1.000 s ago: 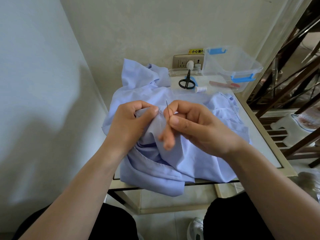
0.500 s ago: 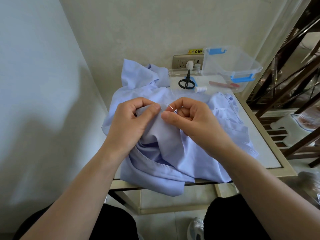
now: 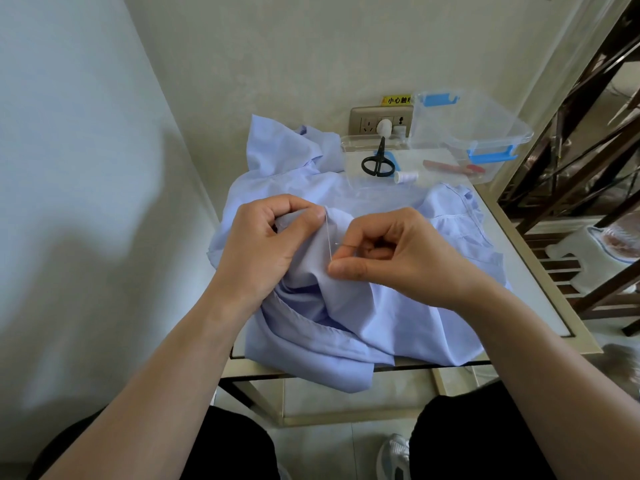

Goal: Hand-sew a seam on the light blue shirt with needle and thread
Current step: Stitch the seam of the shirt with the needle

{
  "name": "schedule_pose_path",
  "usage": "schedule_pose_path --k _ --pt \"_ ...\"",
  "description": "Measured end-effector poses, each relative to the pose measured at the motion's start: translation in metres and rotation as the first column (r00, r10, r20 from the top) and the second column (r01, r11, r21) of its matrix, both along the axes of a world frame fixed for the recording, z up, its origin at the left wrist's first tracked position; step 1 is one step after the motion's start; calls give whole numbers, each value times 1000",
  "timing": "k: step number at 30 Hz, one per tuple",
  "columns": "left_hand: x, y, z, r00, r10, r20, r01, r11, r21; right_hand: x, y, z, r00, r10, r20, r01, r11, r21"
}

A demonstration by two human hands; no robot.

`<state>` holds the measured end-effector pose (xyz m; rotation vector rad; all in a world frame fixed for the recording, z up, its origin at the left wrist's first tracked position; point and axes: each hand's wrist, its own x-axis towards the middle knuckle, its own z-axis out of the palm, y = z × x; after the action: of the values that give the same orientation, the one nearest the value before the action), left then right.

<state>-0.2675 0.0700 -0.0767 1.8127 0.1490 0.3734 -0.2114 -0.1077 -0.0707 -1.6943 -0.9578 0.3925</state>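
A light blue shirt (image 3: 353,317) lies bunched on a small white table (image 3: 540,299), its hem hanging over the front edge. My left hand (image 3: 263,247) grips a raised fold of the shirt between thumb and curled fingers. My right hand (image 3: 398,258) pinches a thin needle (image 3: 341,244) between thumb and forefinger just right of that fold. A fine pale thread (image 3: 328,233) runs from the fold beside my left thumb down to my right fingertips.
Black scissors (image 3: 378,161) lie on a clear lid behind the shirt, beside a white thread spool (image 3: 406,176). A clear box with blue clips (image 3: 474,133) stands at the back right. A wall socket (image 3: 377,123) is behind, and a dark wooden frame (image 3: 588,188) at the right.
My right hand has dropped from the fold's top toward me and to the right, drawing the needle and thread out of the fabric. My left hand keeps its grip on the fold.
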Motion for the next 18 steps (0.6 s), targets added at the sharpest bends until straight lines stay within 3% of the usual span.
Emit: schedule_pose_path --k 3,7,10,15,18 --pt "0 0 1 1000 2 1 -2 999 -36 4 -2 1 997 -68 -22 69 995 71" --pt "-1 0 3 1000 -8 11 9 998 -58 15 -4 2 965 -180 -192 225 944 242" --pt "-2 0 3 999 -25 25 27 998 -60 20 -6 3 966 -171 -192 215 946 241" --pt "-2 3 3 999 -36 25 38 995 -90 31 -15 11 914 -130 -384 248 929 276" --pt "-3 6 1 998 -58 26 60 995 -74 34 -17 8 908 -88 -410 206 945 254"
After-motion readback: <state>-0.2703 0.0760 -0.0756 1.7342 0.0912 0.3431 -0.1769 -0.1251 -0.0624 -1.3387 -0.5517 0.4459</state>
